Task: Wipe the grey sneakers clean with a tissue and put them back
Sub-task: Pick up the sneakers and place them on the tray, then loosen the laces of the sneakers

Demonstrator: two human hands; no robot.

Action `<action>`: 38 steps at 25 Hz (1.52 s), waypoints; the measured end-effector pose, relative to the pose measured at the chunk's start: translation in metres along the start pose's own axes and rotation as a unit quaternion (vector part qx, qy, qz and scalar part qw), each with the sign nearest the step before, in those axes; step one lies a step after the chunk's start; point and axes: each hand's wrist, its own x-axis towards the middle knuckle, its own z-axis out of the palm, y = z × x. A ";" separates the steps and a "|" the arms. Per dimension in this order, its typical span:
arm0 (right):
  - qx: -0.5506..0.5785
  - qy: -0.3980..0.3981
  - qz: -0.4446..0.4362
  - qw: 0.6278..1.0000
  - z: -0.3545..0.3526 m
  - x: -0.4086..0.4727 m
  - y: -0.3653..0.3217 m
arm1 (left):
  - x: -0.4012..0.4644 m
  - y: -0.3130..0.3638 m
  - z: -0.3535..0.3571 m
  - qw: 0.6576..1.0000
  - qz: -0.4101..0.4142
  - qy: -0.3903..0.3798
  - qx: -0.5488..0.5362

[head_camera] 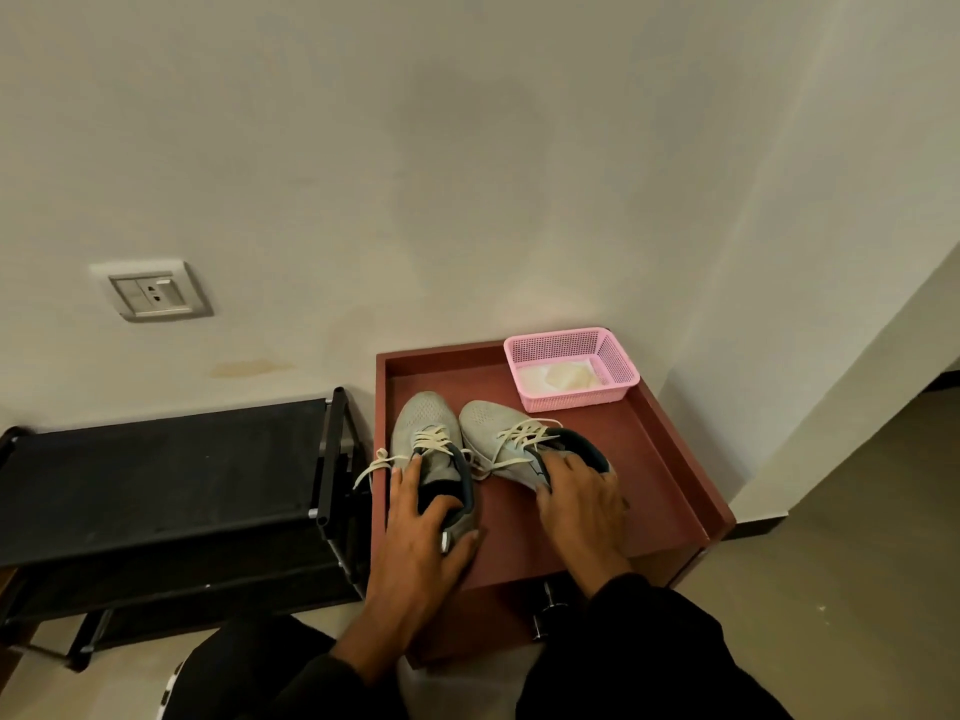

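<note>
Two grey sneakers with cream laces stand side by side, toes toward the wall, on a dark red cabinet top (644, 459). My left hand (421, 532) grips the heel and collar of the left sneaker (426, 423), fingers inside its opening. My right hand (582, 506) grips the heel of the right sneaker (493, 428), which leans on its side. White tissue (558, 379) lies inside a pink mesh basket (618, 366) at the back right corner of the cabinet top.
A black shoe rack (161, 475) stands to the left of the cabinet, against the wall. A wall socket (150, 293) sits above the rack. The cabinet top has a raised rim. Beige floor lies to the right.
</note>
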 end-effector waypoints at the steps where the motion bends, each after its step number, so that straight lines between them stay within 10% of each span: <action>1: 0.006 0.002 0.003 1.000 0.000 0.001 0.002 | 0.003 -0.002 0.001 1.000 0.014 0.000 -0.008; 20: 0.127 0.086 0.136 0.979 -0.013 0.011 0.009 | 0.009 0.038 -0.007 0.987 -0.062 0.062 -0.136; 25: 0.349 -0.165 0.086 0.918 0.021 0.010 -0.051 | 0.035 0.006 -0.014 0.960 -0.219 0.019 -0.176; 31: 0.369 -0.154 0.154 0.903 0.034 0.014 -0.048 | 0.038 0.000 -0.002 0.940 -0.260 -0.041 -0.217; 38: 0.607 -0.151 0.281 0.728 0.029 0.022 -0.053 | 0.056 0.007 -0.012 0.824 -0.257 0.022 -0.504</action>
